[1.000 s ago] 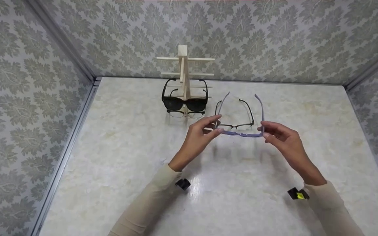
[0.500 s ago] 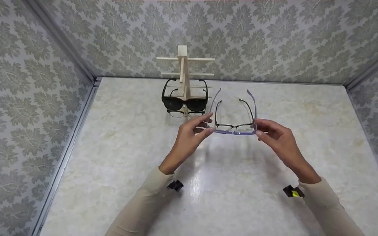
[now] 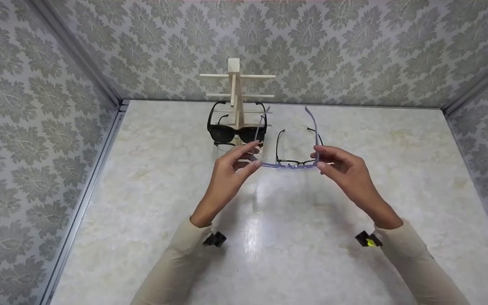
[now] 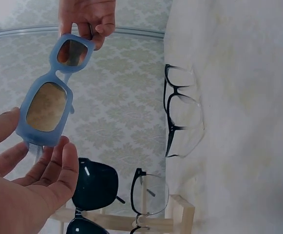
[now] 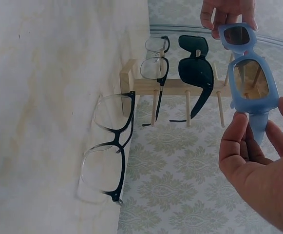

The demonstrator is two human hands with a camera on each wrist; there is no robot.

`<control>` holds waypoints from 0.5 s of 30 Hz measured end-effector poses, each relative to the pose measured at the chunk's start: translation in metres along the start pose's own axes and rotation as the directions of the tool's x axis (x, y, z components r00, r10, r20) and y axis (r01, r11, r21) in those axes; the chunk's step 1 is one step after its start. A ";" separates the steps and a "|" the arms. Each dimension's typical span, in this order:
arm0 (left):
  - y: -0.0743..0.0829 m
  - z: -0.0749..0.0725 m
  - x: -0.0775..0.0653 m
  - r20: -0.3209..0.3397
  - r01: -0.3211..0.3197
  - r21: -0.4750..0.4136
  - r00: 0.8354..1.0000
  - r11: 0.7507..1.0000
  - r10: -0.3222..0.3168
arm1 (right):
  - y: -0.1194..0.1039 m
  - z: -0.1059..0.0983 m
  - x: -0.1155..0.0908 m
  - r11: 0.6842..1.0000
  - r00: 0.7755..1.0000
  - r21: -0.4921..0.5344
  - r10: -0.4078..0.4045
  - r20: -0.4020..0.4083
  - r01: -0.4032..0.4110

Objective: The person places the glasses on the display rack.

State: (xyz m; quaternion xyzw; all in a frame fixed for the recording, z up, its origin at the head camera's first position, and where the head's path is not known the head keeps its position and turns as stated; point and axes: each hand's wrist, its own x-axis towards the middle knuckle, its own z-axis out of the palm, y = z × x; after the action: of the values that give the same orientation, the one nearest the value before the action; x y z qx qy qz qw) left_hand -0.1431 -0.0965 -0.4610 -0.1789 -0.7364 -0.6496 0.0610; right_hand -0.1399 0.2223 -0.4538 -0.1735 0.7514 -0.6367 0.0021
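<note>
Blue-framed sunglasses with brownish lenses are held up off the table, temples unfolded and pointing away from me. My left hand pinches them at the left hinge, my right hand at the right hinge. Just beyond and left is a wooden glasses stand with pegs. Black sunglasses hang on it, above dark-browed clear glasses on the lowest pegs. In the head view the left fingers partly cover the lower pair.
Black half-rimmed glasses stand on the marbled table, unfolded, right of the stand. Patterned wall panels enclose the back and sides. The upper pegs of the stand carry no glasses.
Both hands have carried the blue sunglasses left and slightly away from me, towards the stand. One temple now overlaps the black sunglasses in the head view. The glasses on the table stayed put.
</note>
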 end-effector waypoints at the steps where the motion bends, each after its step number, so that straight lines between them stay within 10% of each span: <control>1: 0.001 -0.002 0.000 -0.006 -0.002 -0.001 1.000 1.000 0.002 | -0.001 0.002 0.002 1.000 1.000 0.003 -0.005 0.005 0.005; 15: 0.016 -0.029 -0.006 -0.063 -0.043 0.016 0.997 0.999 0.043 | -0.016 0.021 0.026 1.000 0.999 0.010 -0.012 0.048 0.011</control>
State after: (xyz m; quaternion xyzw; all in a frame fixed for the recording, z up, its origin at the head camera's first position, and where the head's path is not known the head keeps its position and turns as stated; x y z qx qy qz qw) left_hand -0.1365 -0.1245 -0.4440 -0.1735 -0.7347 -0.6482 0.0997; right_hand -0.1559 0.1934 -0.4363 -0.1930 0.7469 -0.6361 0.0173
